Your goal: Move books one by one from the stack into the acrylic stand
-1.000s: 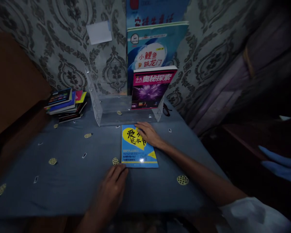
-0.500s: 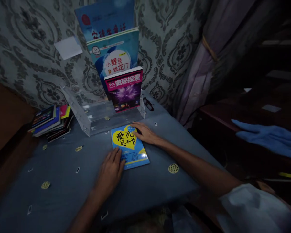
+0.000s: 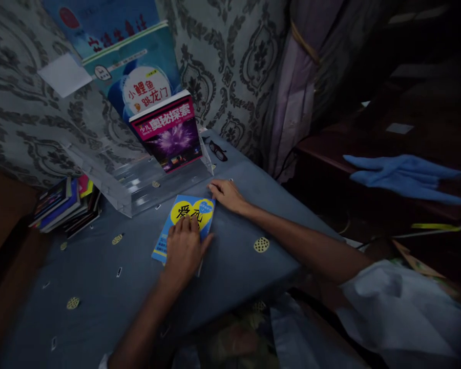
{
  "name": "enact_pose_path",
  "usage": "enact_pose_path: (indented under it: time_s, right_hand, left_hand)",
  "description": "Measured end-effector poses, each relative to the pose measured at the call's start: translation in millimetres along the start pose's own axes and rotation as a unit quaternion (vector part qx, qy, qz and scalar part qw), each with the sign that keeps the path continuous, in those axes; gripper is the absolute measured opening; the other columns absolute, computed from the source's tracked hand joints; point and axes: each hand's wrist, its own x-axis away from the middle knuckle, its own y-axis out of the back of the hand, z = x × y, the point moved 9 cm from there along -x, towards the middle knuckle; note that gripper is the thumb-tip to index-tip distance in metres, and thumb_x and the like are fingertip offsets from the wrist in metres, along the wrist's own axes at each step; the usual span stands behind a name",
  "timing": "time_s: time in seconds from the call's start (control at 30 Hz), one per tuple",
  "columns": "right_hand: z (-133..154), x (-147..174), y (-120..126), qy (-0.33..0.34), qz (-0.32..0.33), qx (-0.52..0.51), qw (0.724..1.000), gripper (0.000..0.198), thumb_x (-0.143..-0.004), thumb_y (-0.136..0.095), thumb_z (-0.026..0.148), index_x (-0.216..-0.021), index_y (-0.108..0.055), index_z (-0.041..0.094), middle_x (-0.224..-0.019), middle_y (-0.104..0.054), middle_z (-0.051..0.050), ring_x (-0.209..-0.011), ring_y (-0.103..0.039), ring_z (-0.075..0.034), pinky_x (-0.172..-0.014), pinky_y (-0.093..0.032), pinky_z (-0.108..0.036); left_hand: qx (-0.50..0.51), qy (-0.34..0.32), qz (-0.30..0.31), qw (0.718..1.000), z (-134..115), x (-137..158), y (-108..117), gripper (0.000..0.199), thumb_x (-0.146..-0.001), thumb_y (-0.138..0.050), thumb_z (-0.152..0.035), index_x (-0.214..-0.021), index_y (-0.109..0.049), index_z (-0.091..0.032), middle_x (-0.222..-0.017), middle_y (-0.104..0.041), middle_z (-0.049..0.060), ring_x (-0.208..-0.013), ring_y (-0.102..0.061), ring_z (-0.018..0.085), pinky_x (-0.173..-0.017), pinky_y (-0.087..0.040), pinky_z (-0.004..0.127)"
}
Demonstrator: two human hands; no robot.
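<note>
A small blue book (image 3: 162, 241) with a yellow heart and black Chinese characters lies flat on the cloth-covered table, turned at an angle. Across its lower middle rests my left hand (image 3: 185, 243), fingers laid on the cover and thumb spread toward the right edge. It hides part of the title. At the top right corner of the book is my right hand (image 3: 227, 196), its fingers bent together at that corner. Behind the book stands a clear plastic stand (image 3: 125, 202), with a magenta and purple book (image 3: 171, 138) at its front right.
A teal book (image 3: 146, 87) and a taller blue book (image 3: 111, 25) stand behind the magenta one. At left is a pile of books (image 3: 67, 205). Glasses (image 3: 217, 151) lie beside the stand. A blue glove (image 3: 403, 177) is on dark furniture at right. Patterned curtains hang behind.
The blue book has turned clockwise. My left hand has moved from its lower left edge onto its cover, and my right hand has drawn back to the top right corner. The view has shifted.
</note>
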Motion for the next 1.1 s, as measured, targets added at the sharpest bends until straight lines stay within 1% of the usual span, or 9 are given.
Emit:
enact_pose_path:
  time_s: [0.1,0.23,0.33,0.43,0.63,0.77,0.9,1.0,1.1]
  right_hand:
    - [-1,0,2,-0.001,-0.002,-0.006,1.0,0.029,-0.097,-0.046,0.025,-0.075,-0.064,0.02,-0.064,-0.067,-0.001,-0.063,-0.059,-0.017,-0.063,-0.04,-0.027]
    - [-1,-1,3,-0.007,0.008,-0.02,1.0,0.028,-0.097,-0.046,0.023,-0.075,-0.064,0.019,-0.065,-0.068,-0.001,-0.065,-0.06,-0.017,-0.063,-0.039,-0.027]
    - [0,-1,5,-0.017,0.009,-0.033,0.999,0.028,-0.096,-0.046,0.022,-0.075,-0.064,0.019,-0.066,-0.068,-0.001,-0.066,-0.061,-0.017,-0.065,-0.04,-0.027]
    - [-1,0,9,-0.03,-0.002,-0.047,0.998,0.027,-0.097,-0.046,0.022,-0.077,-0.064,0.019,-0.066,-0.068,-0.001,-0.065,-0.062,-0.016,-0.065,-0.04,-0.026]
    - [-3,0,17,-0.032,-0.024,-0.073,0.997,0.028,-0.098,-0.045,0.024,-0.077,-0.063,0.019,-0.072,-0.07,-0.001,-0.065,-0.062,-0.015,-0.064,-0.042,-0.025]
    - [-2,0,20,-0.029,-0.039,-0.087,0.995,0.026,-0.098,-0.045,0.024,-0.082,-0.065,0.018,-0.072,-0.069,-0.001,-0.062,-0.061,-0.015,-0.062,-0.042,-0.025]
    - [2,1,22,-0.02,-0.045,-0.105,0.993,0.028,-0.098,-0.044,0.027,-0.086,-0.067,0.018,-0.073,-0.069,-0.001,-0.058,-0.059,-0.013,-0.059,-0.042,-0.024]
    - [10,3,16,0.003,-0.007,-0.123,0.992,0.029,-0.097,-0.043,0.029,-0.089,-0.068,0.017,-0.076,-0.071,0.0,-0.05,-0.056,-0.011,-0.058,-0.042,-0.024]
    - [21,6,1,0.047,0.086,-0.112,0.989,0.029,-0.097,-0.045,0.029,-0.086,-0.069,0.017,-0.069,-0.069,0.002,-0.045,-0.055,-0.01,-0.057,-0.042,-0.024]
  left_hand:
    - [-0.022,0.01,0.021,1.0,-15,-7,-2,0.04,-0.098,-0.056,-0.033,-0.13,-0.056,-0.009,-0.127,-0.064,0.021,-0.12,-0.06,0.034,-0.092,-0.054,0.046]
    - [-0.037,0.029,0.082,0.996,-21,-16,-1,0.033,-0.1,-0.048,-0.028,-0.12,-0.06,-0.005,-0.115,-0.067,0.021,-0.109,-0.065,0.034,-0.078,-0.058,0.041]
    - [-0.047,0.033,0.113,0.992,-23,-21,0,0.031,-0.101,-0.045,-0.026,-0.115,-0.062,-0.004,-0.111,-0.068,0.022,-0.106,-0.068,0.032,-0.076,-0.058,0.037]
    - [-0.047,0.029,0.128,0.99,-23,-23,2,0.03,-0.102,-0.042,-0.025,-0.113,-0.063,-0.005,-0.107,-0.071,0.02,-0.103,-0.07,0.031,-0.077,-0.057,0.036]
    - [-0.036,0.026,0.14,0.989,-19,-25,10,0.031,-0.104,-0.038,-0.025,-0.104,-0.065,-0.01,-0.098,-0.074,0.017,-0.089,-0.075,0.028,-0.073,-0.055,0.034]
    - [-0.036,0.028,0.143,0.989,-16,-25,13,0.032,-0.104,-0.036,-0.026,-0.104,-0.065,-0.011,-0.097,-0.075,0.017,-0.088,-0.075,0.029,-0.072,-0.054,0.035]
    - [-0.03,0.038,0.129,0.99,-18,-25,10,0.031,-0.103,-0.038,-0.026,-0.105,-0.065,-0.011,-0.099,-0.074,0.017,-0.09,-0.074,0.028,-0.074,-0.055,0.034]
    - [-0.021,0.044,0.123,0.991,-19,-22,6,0.03,-0.103,-0.041,-0.03,-0.108,-0.065,-0.011,-0.105,-0.073,0.016,-0.096,-0.073,0.029,-0.075,-0.056,0.034]
    - [0.003,0.019,0.102,0.995,-13,-13,4,0.031,-0.102,-0.048,-0.036,-0.116,-0.064,-0.013,-0.118,-0.07,0.016,-0.106,-0.07,0.029,-0.081,-0.058,0.037]
